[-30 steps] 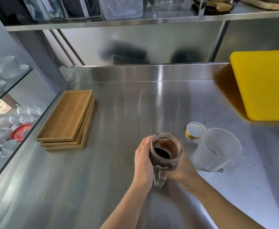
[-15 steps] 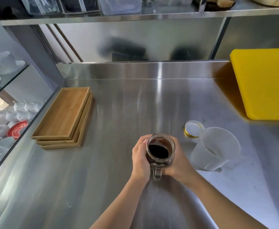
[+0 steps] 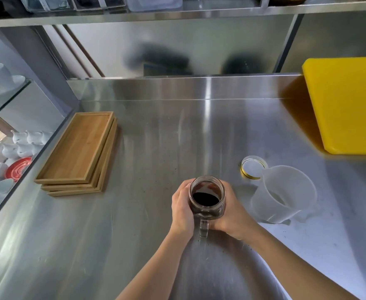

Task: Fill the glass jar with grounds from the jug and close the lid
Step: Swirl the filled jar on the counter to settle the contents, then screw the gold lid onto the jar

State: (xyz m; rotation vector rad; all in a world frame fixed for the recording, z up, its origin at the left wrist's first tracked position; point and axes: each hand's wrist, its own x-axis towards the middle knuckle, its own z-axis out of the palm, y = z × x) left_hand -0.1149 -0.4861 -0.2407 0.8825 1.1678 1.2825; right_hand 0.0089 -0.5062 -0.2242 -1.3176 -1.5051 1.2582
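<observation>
A glass jar (image 3: 207,197) with a handle stands upright on the steel counter, its mouth uncovered and dark grounds inside. My left hand (image 3: 183,210) wraps its left side and my right hand (image 3: 235,215) wraps its right side. The handle points toward me between both hands. To the right, a translucent white plastic jug (image 3: 282,194) stands on the counter, apparently holding nothing. The gold-rimmed lid (image 3: 252,166) lies flat just behind the jug, inside up.
Stacked wooden trays (image 3: 78,152) lie at the left. A yellow cutting board (image 3: 348,102) sits at the back right. White cups and a red saucer (image 3: 18,168) fill glass shelves beyond the counter's left edge. A steel shelf (image 3: 177,14) hangs overhead. Specks of grounds dot the counter.
The jar and both hands have settled lower onto the counter and slightly toward me. The grip on the jar is unchanged. The jug and the lid have stayed put.
</observation>
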